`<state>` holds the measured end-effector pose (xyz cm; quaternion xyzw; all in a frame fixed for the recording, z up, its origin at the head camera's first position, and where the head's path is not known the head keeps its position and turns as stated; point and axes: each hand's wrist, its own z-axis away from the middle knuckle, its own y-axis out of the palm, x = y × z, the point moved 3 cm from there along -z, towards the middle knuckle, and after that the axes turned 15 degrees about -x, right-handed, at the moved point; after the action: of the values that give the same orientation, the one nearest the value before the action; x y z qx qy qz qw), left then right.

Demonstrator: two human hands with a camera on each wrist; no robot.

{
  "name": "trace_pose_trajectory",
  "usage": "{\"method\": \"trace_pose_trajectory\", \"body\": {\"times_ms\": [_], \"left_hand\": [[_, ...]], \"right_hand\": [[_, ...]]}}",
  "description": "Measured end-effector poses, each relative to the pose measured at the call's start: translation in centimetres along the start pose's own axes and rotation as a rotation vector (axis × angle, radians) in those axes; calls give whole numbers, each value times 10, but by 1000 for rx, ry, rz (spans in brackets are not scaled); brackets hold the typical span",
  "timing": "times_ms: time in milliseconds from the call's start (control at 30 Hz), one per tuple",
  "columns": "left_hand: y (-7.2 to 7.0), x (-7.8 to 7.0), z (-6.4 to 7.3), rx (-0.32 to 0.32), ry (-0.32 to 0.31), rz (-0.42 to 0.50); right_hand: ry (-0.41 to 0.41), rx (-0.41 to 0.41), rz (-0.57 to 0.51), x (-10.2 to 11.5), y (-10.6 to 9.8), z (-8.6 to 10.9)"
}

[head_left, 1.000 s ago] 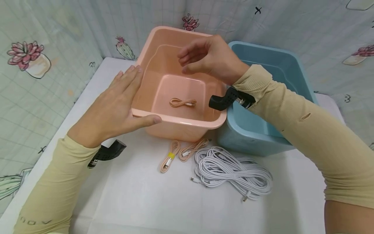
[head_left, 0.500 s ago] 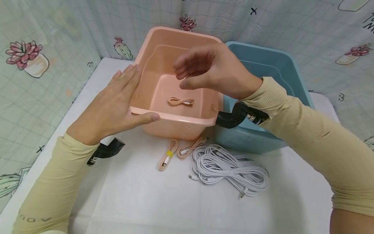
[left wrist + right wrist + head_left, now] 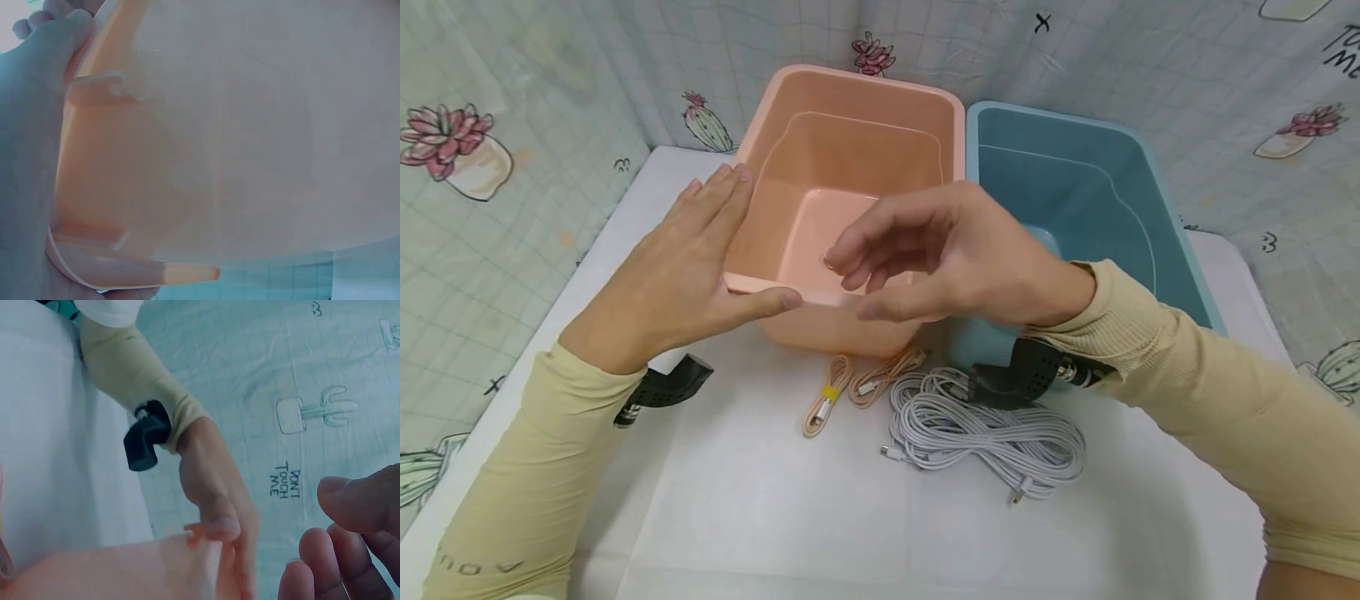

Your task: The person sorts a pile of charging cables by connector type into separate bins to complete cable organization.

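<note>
My left hand rests over the left front corner of a peach plastic bin. Its fingers lie straight along the side rim and the thumb along the front rim; the left wrist view shows this hand against the bin's wall. Above the front rim, my right hand hovers with loosely bent fingers and nothing between them. Behind its fingertips a coiled peach cable inside the bin is almost wholly hidden. In the right wrist view the thumb stands apart from the fingertips.
A blue bin stands at the peach bin's right. On the white table before them lie a peach cable with a yellow tie, another peach cable and bundled white cables. A patterned cloth hangs behind.
My right hand has moved from over the peach bin's inside towards me, down to its front rim, empty throughout. The left hand keeps its place on the corner.
</note>
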<state>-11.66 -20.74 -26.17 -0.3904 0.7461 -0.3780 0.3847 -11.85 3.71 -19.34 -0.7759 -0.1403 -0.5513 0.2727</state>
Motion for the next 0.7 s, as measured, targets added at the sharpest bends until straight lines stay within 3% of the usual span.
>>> {"method": "trace_pose_trajectory", "body": {"times_ms": [333,533,700], "left_hand": [[0,-1,-1,-11,9,-9],[0,-1,0,-17,11,-17],[0,-2,0,-17,11,-14]], "right_hand": [[96,106,-78,-20,14,32],[43,190,-37,-38,21,49],[-32,239,101,-54,24,62]]}}
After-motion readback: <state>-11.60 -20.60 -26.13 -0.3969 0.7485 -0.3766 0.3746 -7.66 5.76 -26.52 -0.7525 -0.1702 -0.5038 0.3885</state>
